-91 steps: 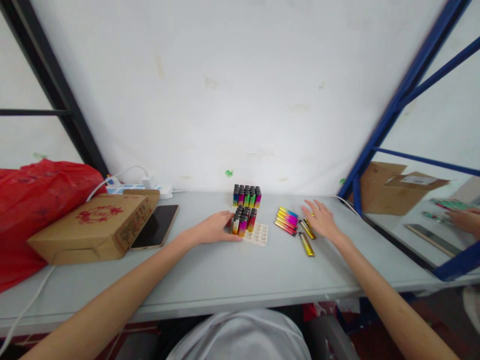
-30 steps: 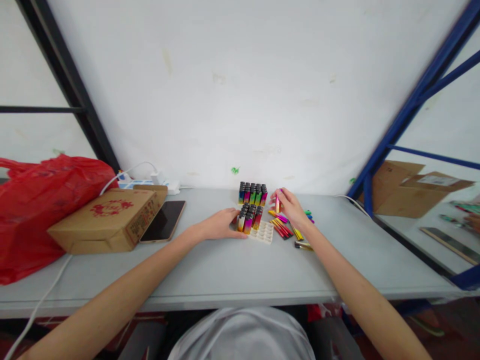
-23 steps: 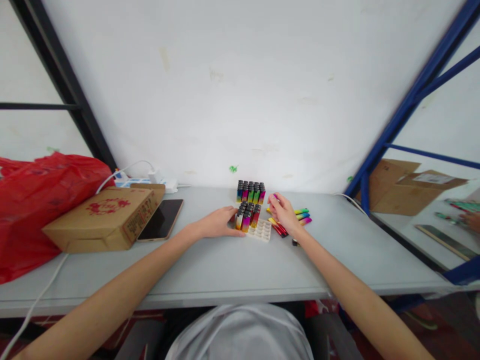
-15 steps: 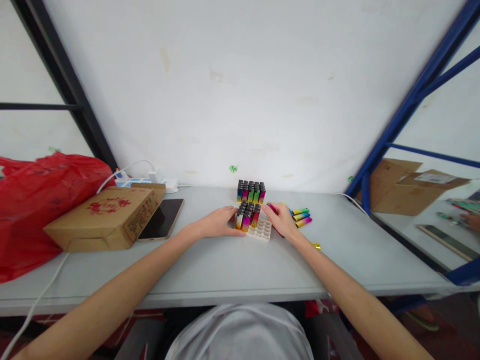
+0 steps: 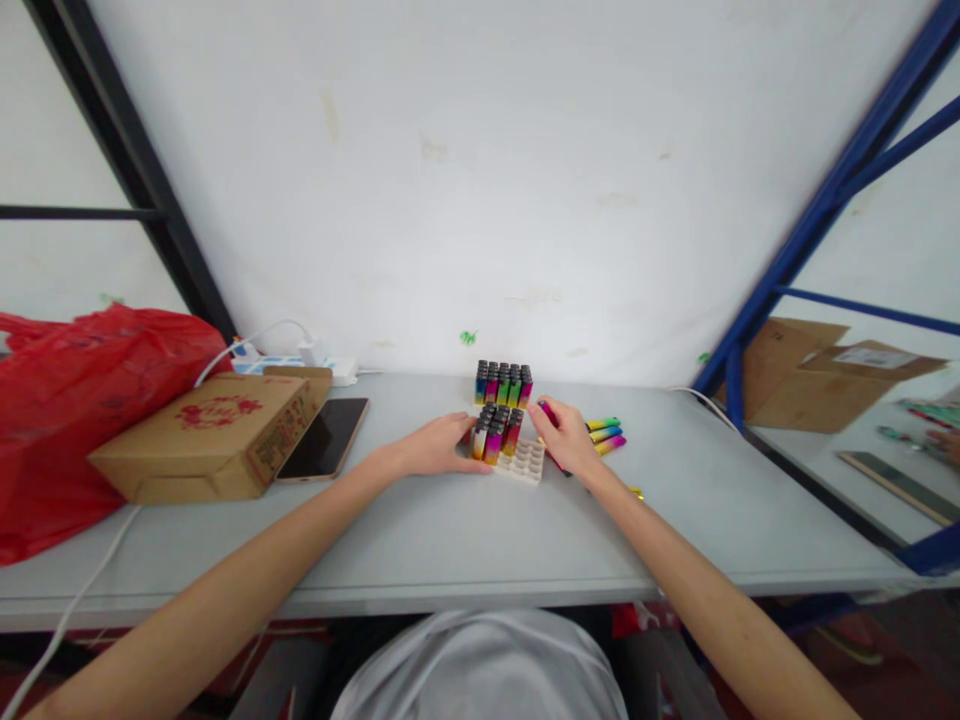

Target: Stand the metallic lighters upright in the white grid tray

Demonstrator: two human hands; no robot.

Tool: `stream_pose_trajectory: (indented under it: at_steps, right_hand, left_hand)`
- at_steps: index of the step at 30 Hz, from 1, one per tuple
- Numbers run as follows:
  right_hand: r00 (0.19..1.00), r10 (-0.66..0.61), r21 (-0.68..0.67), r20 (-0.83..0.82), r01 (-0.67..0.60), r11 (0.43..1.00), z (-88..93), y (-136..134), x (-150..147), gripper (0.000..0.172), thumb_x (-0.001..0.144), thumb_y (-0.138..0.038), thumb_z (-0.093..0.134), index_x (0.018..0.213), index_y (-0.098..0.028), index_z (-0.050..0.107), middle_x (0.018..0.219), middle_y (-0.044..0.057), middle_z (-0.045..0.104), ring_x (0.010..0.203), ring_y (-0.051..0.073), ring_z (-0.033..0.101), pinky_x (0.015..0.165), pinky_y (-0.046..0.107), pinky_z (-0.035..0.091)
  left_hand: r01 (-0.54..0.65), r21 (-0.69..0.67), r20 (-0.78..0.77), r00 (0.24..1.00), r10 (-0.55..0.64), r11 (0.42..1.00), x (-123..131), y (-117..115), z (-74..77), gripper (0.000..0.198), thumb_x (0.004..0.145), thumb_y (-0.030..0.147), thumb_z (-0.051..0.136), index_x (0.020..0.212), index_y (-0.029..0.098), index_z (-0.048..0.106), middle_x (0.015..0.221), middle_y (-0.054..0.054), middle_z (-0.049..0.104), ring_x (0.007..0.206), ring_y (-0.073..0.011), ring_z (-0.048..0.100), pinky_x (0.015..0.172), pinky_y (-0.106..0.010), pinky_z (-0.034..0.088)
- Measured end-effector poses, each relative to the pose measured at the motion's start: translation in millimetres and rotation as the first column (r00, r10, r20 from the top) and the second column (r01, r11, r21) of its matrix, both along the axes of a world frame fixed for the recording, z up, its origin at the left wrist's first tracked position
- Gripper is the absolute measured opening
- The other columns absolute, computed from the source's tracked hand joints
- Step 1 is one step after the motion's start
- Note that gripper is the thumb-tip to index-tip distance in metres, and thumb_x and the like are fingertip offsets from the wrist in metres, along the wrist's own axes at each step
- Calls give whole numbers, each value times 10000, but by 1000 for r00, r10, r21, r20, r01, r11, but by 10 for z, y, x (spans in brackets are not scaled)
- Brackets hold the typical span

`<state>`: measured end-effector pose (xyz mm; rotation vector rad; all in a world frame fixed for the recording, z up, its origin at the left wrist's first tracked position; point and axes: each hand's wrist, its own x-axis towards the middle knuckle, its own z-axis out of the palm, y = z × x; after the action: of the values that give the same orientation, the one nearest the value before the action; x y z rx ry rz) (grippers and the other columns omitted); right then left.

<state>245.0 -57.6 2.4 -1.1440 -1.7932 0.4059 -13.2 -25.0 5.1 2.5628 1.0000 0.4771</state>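
A pale tray (image 5: 529, 464) with round-cornered holes sits on the table, its left part filled with upright lighters (image 5: 493, 440) with black tops and bright bodies. My left hand (image 5: 444, 446) grips the left end of this tray, thumb at the front and fingers behind. Over the bare holes on the right, my right hand (image 5: 564, 438) pinches a pink-purple lighter (image 5: 549, 412), partly covered by the fingers. More lighters (image 5: 606, 436) in green, blue and pink lie loose just beyond that hand, some hidden by it. A second block of upright lighters (image 5: 503, 383) stands behind the tray.
On the left are a cardboard box (image 5: 202, 440), a phone (image 5: 324, 440), a red plastic bag (image 5: 90, 400) and a white power strip (image 5: 341, 371). A wall rises behind the table. Past the blue frame (image 5: 795, 240) on the right stands an open carton (image 5: 795, 375).
My right hand has shifted slightly, and the lighter in its fingers now stands more upright. My left hand has stayed in place at the tray.
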Motion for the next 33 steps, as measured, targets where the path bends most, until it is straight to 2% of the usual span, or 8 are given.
stream_pose_trajectory:
  at_steps: [5,8,10,13,17,22,29,33]
  right_hand:
    - [988,150,-77,-25,-151,985,126,-101,9,337,1064,-519,406,907,-244,524,701,-32,563,553,145,516,562,274,404]
    - [978,184,48,95,-189,981,208,-149,19,369,1053,-492,459,819,-225,561,823,28,608,704,169,589,662,292,459]
    - [970,165,132,180,-190,973,236,-168,16,393,1036,-473,509,745,-216,570,800,37,610,751,181,589,715,304,457]
    - [957,197,74,214,-217,973,219,-177,2,347,1029,-451,539,798,-210,631,706,10,636,650,161,575,670,296,441]
    - [948,243,-3,204,-248,969,159,-168,-15,238,999,-424,603,1035,-209,698,762,1,703,644,156,611,634,275,449]
    - [929,266,-20,258,-270,963,160,-170,-11,193,976,-386,643,1054,-216,691,826,1,705,663,150,604,642,267,456]
    - [913,297,-27,280,-302,953,151,-166,-3,199,991,-402,633,1022,-219,705,808,6,710,662,154,610,636,271,453]
    - [930,270,-4,249,-278,961,160,-153,19,300,970,-458,665,1166,-232,688,763,-14,675,649,158,602,628,272,458]
  left_hand:
    - [14,5,-7,1000,-14,1000,-1,11,-11,613,790,714,724,1080,179,656,1018,-82,693,908,-284,656,813,-364,511]
    - [29,-2,12,1000,-29,1000,-2,5,-6,631,792,703,731,1135,178,662,1061,-86,704,933,-288,662,851,-371,517]
    - [39,-10,20,999,-38,999,-2,-1,1,626,796,686,739,1156,179,661,1098,-90,707,963,-291,665,880,-371,518]
    - [34,-6,14,999,-34,999,-1,-3,7,614,793,673,748,1148,179,664,1109,-95,710,980,-295,666,889,-374,521]
    - [24,0,2,1000,-24,1000,2,-1,3,606,793,683,743,1121,178,670,1072,-91,710,951,-295,671,866,-375,525]
    - [20,9,-14,1000,-20,1000,6,-4,2,626,790,684,744,1135,167,663,1079,-102,705,968,-304,670,866,-383,524]
    - [34,-5,29,999,-34,999,1,-11,9,600,786,681,747,1121,190,669,1075,-82,716,951,-291,675,864,-374,526]
    - [25,0,14,1000,-25,1000,-1,-1,-1,615,781,700,743,1115,189,668,1049,-79,709,933,-288,668,850,-374,526]
